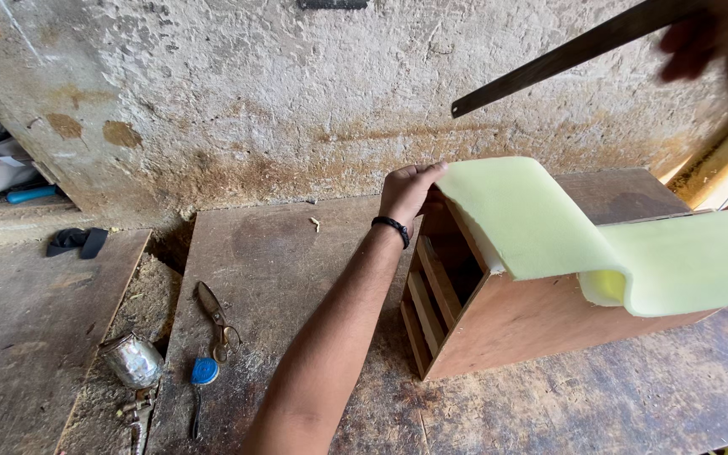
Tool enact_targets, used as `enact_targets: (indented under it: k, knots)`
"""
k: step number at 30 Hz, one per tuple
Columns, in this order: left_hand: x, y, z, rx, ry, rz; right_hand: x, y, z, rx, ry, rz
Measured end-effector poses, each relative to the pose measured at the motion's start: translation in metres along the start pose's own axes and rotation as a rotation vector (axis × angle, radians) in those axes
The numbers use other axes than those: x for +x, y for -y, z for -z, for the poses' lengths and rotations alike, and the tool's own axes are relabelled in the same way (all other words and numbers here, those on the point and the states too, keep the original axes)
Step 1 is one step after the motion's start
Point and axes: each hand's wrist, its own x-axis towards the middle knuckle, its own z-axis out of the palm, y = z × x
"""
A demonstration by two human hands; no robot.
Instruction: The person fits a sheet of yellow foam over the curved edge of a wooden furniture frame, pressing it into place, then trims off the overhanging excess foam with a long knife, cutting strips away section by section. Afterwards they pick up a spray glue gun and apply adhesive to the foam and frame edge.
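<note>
L hand (409, 190) gripping end of pale green foam sheet (549, 232), draped over wooden box (516, 324) on tabletop (297, 261). R hand (691, 44) blurred, wrapped round long dark blade (566, 55), top right. Scissors (216, 316) lying left.

We see even, soft daylight over the scene — bright enough, with no harsh glare. Shadows are faint, deepest inside the wooden box (465, 278). The right hand (693, 42) and the dark blade (566, 55) at the top right edge are blurred — the wide lens bends the edges.
</note>
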Motion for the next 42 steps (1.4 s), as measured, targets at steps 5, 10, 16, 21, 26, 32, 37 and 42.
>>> enact_targets:
  k: [5, 10, 16, 21, 26, 32, 37, 42]
  knots:
    - [-0.012, 0.002, -0.007, 0.270, -0.099, -0.527, -0.002, -0.002, -0.018, 0.251, -0.095, -0.039]
    - [-0.044, 0.008, -0.011, 0.486, -0.181, -0.907, -0.007, -0.022, -0.023, 0.228, -0.125, -0.110]
    - [-0.048, 0.017, -0.006, 0.255, -0.189, -0.821, 0.003, -0.027, -0.029, 0.146, -0.109, -0.160]
    - [-0.022, 0.024, -0.002, -0.013, -0.182, -0.509, 0.010, -0.009, -0.038, 0.170, -0.083, -0.159]
    - [-0.005, 0.021, 0.004, -0.208, -0.073, -0.286, 0.022, 0.007, -0.048, 0.099, -0.063, -0.121]
    - [-0.006, 0.014, 0.007, -0.239, -0.041, -0.228, 0.033, 0.004, -0.054, -0.051, -0.063, 0.075]
    - [-0.007, 0.011, 0.008, -0.220, -0.049, -0.228, 0.047, 0.019, -0.074, 0.046, -0.018, 0.166]
    - [-0.009, 0.012, 0.008, -0.184, -0.076, -0.206, 0.056, 0.050, -0.095, 0.088, 0.108, -0.140]
